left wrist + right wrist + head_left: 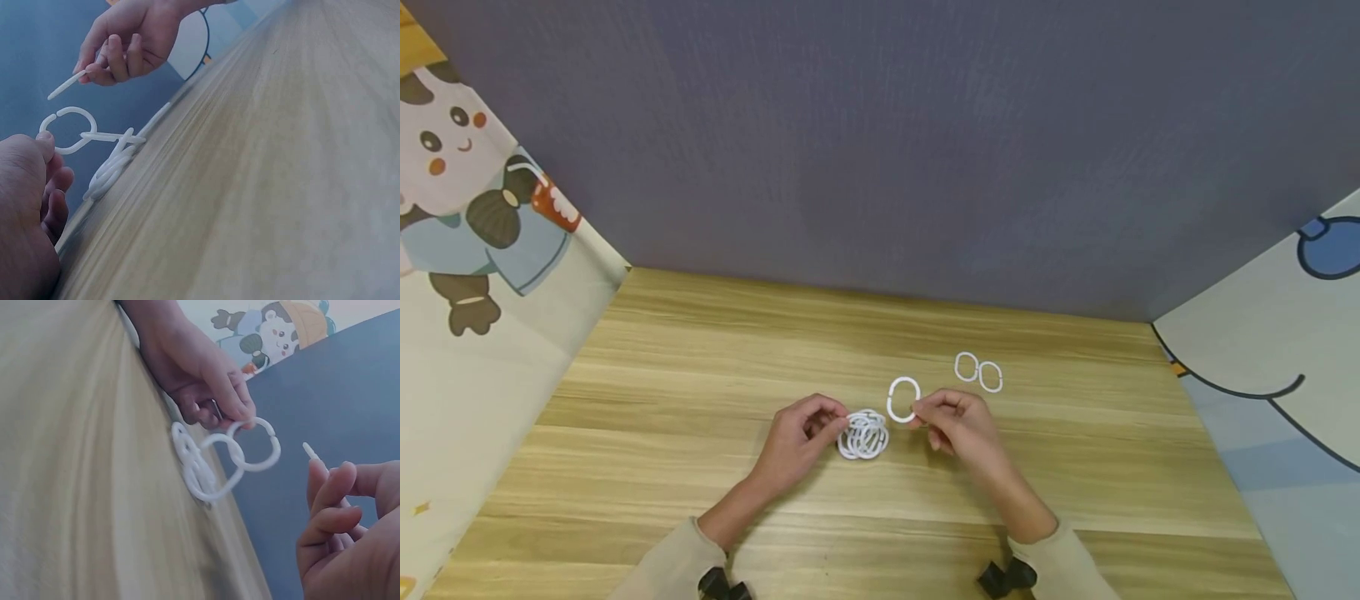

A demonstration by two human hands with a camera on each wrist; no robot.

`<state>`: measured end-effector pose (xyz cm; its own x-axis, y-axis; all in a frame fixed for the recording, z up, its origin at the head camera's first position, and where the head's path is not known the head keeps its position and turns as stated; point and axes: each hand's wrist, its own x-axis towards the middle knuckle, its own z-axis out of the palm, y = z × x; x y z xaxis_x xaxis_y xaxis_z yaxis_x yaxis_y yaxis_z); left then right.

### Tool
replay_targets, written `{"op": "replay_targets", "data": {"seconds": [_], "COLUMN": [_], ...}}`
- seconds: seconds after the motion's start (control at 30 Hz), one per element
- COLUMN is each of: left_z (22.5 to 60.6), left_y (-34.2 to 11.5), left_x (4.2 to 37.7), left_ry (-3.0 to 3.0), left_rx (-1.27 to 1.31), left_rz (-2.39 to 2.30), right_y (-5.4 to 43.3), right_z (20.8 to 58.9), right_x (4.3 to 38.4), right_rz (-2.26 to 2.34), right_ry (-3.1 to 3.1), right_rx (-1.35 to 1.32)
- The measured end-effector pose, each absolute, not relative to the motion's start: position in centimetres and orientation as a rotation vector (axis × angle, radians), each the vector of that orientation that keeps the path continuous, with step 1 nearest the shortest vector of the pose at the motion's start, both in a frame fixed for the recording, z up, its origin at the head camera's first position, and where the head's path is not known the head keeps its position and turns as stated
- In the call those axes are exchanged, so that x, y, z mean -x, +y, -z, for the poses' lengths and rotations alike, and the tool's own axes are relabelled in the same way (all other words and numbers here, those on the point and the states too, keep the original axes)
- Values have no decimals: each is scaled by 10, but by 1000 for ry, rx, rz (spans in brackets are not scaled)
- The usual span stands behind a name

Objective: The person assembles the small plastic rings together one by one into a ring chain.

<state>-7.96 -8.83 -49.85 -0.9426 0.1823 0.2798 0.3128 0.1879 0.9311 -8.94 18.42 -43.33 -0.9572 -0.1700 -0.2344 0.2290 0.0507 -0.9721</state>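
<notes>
Left hand (801, 437): thumb and index pressed together on one edge of a white oval open-gap link, plastic-looking (95, 120), lifted and hooked through the next link of a tangled white chain of the same links (863, 436); rest of chain heaped on the wood-grain tabletop (820, 533). Right hand (958, 421): fingertips pinching a single loose white link (904, 380) by its edge, other fingers curled, link held off the table, near the chain but not touching. Two more white links (1002, 379) lie side by side beyond the right hand.
</notes>
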Motion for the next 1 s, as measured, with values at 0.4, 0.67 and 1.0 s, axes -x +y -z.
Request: {"op": "replay_targets", "data": {"seconds": [0.4,0.67,1.0], "left_z": [498,498,500], "left_y": [-88,-88,-89], "left_x": [80,80,79], "left_ry": [-2348,-2364,-2341], "left_rx": [493,490,518], "left_rz": [1880,1880,1866], "right_y": [170,167,164], "right_z": [445,448,448], "right_x": [81,79,79], "right_rz": [1920,1922,1942], "right_ry": [1991,1998,2010], "right_rx": [-4,13,-83]}}
